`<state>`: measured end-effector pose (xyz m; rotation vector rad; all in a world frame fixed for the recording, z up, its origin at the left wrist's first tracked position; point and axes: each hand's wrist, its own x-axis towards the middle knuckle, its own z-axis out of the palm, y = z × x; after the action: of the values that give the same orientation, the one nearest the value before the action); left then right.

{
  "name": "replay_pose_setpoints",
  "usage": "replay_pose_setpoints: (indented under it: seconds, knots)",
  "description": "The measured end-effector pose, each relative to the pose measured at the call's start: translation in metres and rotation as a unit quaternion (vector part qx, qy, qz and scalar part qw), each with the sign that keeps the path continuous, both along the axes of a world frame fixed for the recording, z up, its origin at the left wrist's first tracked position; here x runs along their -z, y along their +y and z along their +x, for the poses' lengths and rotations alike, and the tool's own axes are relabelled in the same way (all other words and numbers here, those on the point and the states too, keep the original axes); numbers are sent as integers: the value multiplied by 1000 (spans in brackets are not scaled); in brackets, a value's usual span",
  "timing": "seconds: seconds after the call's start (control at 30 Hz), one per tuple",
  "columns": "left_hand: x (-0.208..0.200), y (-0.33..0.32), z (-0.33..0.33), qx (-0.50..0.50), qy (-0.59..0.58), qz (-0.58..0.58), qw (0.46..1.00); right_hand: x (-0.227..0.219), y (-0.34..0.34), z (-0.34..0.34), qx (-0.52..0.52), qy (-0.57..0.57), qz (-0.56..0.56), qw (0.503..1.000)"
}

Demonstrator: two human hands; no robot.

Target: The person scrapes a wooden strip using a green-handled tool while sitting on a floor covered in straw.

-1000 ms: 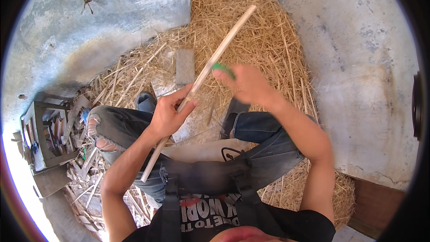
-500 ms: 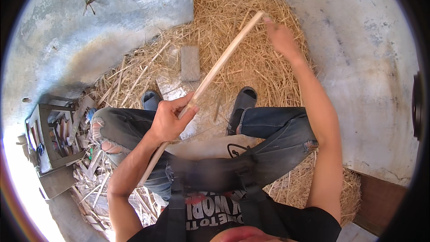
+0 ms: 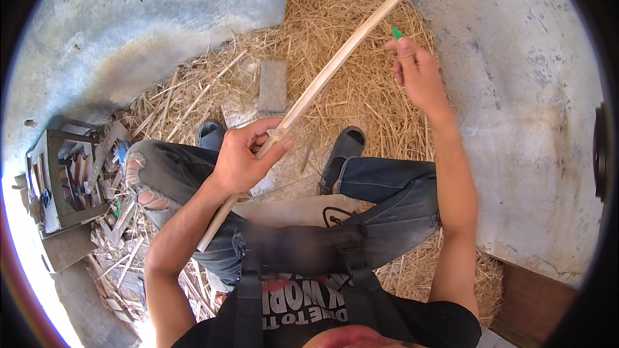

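Note:
A long pale bamboo strip [image 3: 338,59] slants from above my left thigh up toward the far right. My left hand [image 3: 248,154] is closed around it below its middle, thumb on top, near a rougher joint in the strip. Apart from the strip's far end, to its right, my right hand [image 3: 418,74] is raised with its fingers curled. A small green object [image 3: 397,33] sticks out between its thumb and forefinger; the rest is hidden in the hand, so its kind cannot be made out.
A heap of thin shavings [image 3: 348,0] covers the floor ahead, beside a grey block [image 3: 273,86]. Concrete walls [image 3: 516,103] stand on both sides. At left is a wooden rack [image 3: 68,177] among scrap strips. A pale sack [image 3: 290,211] lies between my legs.
My right hand has come off the strip's far end and drawn back to the right, with the green object now visible. The left hand keeps its grip; the view has shifted slightly.

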<state>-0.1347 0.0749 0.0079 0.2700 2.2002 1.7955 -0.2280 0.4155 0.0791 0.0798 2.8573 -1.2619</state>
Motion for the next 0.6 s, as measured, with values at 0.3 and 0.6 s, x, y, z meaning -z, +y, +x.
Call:
replay_pose_setpoints:
  seconds: [0.3,0.6]
  knots:
    - [-4,1,1,47,-62,73,994,13,-1,-9,13,93,38,995]
    - [-6,-2,-5,69,-37,14,997,1,-50,22,-68,-1,76,995]
